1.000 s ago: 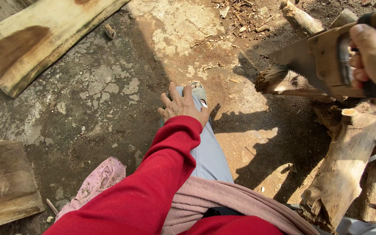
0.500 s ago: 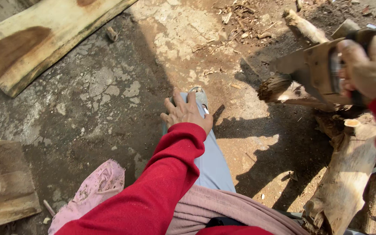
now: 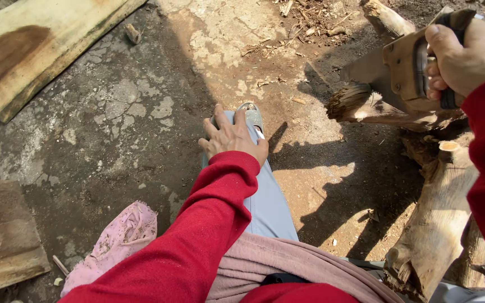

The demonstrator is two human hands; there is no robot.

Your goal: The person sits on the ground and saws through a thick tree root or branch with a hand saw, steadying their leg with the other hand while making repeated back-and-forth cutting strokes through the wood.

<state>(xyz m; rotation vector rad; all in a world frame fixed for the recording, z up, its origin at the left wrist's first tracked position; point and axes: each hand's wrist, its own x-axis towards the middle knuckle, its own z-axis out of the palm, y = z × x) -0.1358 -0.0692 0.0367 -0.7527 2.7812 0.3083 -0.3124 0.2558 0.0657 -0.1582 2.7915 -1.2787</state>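
My left hand point(image 3: 230, 137) rests flat on my knee, on the light blue trouser leg point(image 3: 265, 196), fingers spread over the cloth and holding nothing. At the upper right, my right hand point(image 3: 467, 53) grips the wooden handle of a handsaw point(image 3: 402, 70). The saw's blade runs into a rough branch point(image 3: 366, 106) with a frayed cut end, which lies across a thicker log point(image 3: 439, 219). Both my sleeves are red.
A long pale wooden plank point(image 3: 40, 50) lies at the upper left, and another board point(image 3: 1, 235) at the lower left. A pink cloth point(image 3: 116, 241) lies on the cracked concrete ground point(image 3: 119, 123). Wood chips point(image 3: 310, 17) are scattered at the top.
The view has shifted slightly, and my right hand with the saw has moved a little leftward and down along the branch. My left hand stays on the knee.
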